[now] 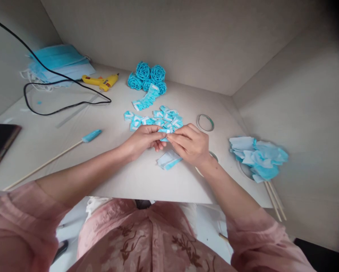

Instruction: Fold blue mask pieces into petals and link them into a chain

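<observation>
- Small blue piece (164, 130) with a white strip is held between both hands, above the table (124, 181), just in front of the pile.
- Left hand (149, 138): piece pinched between thumb and fingers; the lower fingers are curled beneath.
- Right hand (190, 143): thumb and forefinger closed narrowly on the near right part of the same piece, fingertips almost meeting those of the left; exact contact cannot be told, partly hidden.
- Pile of folded blue pieces (168, 116), white strips showing, is spread just beyond the hands.
- Pleated blue strip (145, 99) is laid behind the pile, its far end against a cluster of rolled blue rosettes (150, 73).
- Pale blue flat piece (167, 160) is seen on the table below the hands, partly covered by the right one.
- Tape ring (205, 122) is placed right of the pile; a second ring (199, 172) is mostly hidden by the right wrist.
- Yellow glue gun (101, 81) is laid at far left, near stacked blue masks (59, 60); its black cord (87, 102) is looped in front.
- Thin stick (45, 164) with a blue-wrapped tip is set slantwise left of the left forearm.
- Crumpled blue sheets (257, 155) are heaped at right, with pale sticks (274, 200) jutting below.
</observation>
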The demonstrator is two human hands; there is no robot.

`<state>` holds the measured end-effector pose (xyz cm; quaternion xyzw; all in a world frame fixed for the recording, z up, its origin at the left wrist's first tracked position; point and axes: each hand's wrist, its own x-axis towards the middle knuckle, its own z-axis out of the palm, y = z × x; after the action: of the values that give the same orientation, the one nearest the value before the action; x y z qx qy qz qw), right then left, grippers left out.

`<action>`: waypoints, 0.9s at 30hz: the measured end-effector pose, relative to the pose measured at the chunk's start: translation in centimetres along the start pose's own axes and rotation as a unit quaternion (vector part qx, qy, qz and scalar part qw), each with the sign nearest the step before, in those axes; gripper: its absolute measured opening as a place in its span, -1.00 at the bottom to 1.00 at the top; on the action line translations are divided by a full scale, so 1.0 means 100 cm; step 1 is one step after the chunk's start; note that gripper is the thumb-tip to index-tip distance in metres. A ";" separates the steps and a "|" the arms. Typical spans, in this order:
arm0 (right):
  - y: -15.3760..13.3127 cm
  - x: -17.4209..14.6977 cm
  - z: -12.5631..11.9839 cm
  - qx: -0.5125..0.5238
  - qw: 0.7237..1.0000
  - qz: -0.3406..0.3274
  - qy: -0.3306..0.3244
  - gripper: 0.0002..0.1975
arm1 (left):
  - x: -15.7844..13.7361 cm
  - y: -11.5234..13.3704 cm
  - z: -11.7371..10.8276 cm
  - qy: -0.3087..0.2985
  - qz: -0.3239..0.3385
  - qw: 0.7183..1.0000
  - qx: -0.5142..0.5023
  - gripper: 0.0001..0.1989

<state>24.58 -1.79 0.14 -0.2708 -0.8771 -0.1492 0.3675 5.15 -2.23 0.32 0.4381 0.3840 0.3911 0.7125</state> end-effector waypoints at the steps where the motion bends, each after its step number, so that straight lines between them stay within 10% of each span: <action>1: 0.001 0.000 0.000 0.004 1.000 0.007 -0.009 -0.88 | 0.000 0.000 0.000 0.000 0.000 1.000 0.004 -0.87; 27: -0.002 0.004 -0.008 0.015 0.998 0.024 -0.057 -0.85 | 0.000 0.001 0.002 0.015 0.000 1.000 0.022 -0.88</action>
<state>24.67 -2.12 0.94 -0.2937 -0.8921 -0.1113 0.3249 5.27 -2.28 0.50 0.4478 0.4033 0.3889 0.6968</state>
